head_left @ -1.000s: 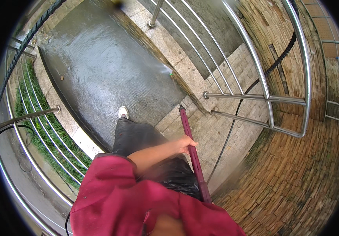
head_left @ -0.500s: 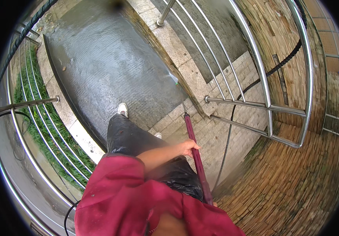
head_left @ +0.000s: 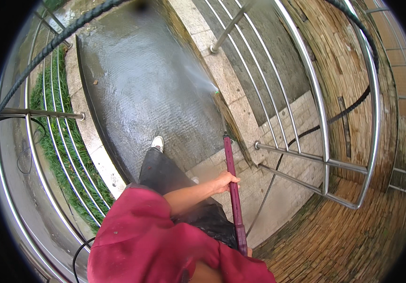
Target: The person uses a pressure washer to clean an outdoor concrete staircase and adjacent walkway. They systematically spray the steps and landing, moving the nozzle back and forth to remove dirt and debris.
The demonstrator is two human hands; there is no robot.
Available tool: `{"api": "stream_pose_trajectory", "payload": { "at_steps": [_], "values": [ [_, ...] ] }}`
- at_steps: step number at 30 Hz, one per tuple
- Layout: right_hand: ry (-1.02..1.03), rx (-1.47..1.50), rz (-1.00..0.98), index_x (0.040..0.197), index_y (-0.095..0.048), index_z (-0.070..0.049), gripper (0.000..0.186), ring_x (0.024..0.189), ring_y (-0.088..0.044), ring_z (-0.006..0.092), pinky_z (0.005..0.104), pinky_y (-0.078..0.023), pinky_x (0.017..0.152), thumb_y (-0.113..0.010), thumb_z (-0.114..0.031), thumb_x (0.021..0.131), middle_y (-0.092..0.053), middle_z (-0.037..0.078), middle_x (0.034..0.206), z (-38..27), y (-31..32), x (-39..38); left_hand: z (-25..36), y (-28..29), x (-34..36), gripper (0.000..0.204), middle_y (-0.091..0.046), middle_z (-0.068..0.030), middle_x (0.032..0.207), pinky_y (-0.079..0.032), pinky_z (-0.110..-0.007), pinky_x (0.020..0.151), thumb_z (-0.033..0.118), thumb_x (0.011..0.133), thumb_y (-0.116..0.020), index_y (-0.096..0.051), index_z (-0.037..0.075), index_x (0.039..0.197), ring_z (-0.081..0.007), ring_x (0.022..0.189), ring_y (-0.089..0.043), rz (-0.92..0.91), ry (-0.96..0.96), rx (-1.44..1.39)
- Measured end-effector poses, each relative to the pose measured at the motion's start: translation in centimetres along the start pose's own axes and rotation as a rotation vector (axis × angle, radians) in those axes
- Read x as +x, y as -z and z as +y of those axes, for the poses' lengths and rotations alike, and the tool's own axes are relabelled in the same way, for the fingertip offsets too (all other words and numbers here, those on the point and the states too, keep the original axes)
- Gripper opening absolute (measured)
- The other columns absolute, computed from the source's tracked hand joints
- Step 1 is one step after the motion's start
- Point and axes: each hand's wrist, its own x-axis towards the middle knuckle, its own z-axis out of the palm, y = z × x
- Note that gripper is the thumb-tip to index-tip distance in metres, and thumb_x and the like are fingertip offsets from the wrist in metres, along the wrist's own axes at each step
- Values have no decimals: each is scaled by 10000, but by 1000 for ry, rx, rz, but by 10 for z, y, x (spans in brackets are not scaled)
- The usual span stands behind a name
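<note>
My left hand [head_left: 226,182] is wrapped around a long maroon pressure-washer lance [head_left: 230,160]. Only a bit of my right hand [head_left: 249,252] shows at the lance's rear, its fingers hidden by the lance and maroon sleeve. A thin metal tube runs forward from the lance to a small green nozzle [head_left: 216,92], where white spray fans against the mossy edge of a stone kerb [head_left: 212,70]. My white shoe [head_left: 157,142], below dark trousers, stands on wet grey pavement [head_left: 118,85].
Steel railings [head_left: 325,141] flank me on both sides. Grass [head_left: 52,118] lies beyond the left kerb [head_left: 78,89]. Black hoses [head_left: 38,59] hang at upper left and cross the right railing. A stacked-stone wall [head_left: 349,236] curves round my right, beside pale paving [head_left: 278,198].
The view has shifted, with the scene sliding right and the hoses lower in view. The nozzle and spray have moved up along the kerb edge. My left hand still holds the lance.
</note>
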Motion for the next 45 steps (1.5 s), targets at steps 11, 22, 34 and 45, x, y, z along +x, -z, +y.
{"api": "stream_pose_trajectory", "payload": {
  "at_steps": [11,22,34,45],
  "values": [
    [332,-175,25,958,-633,-24,218,666,-581,154,336,-476,619,-582,39,756,-586,93,690,-106,-27,68,135,35,-14,357,-555,-110,940,-604,-443,677,-57,838,-615,-467,21,1153,-274,749,-637,72,-157,-133],
    [311,-122,-36,876,-633,-33,165,675,-603,182,337,-490,644,-650,31,726,-616,74,722,-156,-84,147,255,78,-27,259,-544,-80,904,-600,-427,718,-36,853,-645,-507,7,1068,-252,770,-627,113,-271,-85],
    [259,-256,-12,930,-627,-33,286,686,-650,230,359,-516,665,-626,48,656,-642,117,741,-156,-74,121,218,90,-8,245,-568,-112,879,-562,-528,696,-3,851,-656,-489,31,1027,-299,740,-652,-8,-133,-115],
    [318,-76,61,959,-637,-26,123,727,-556,145,339,-475,676,-628,-107,867,-605,101,734,-182,-119,162,286,94,-20,183,-562,-84,875,-586,-441,709,20,886,-644,-515,35,1014,-252,737,-637,15,-331,-135]
  ]
}}
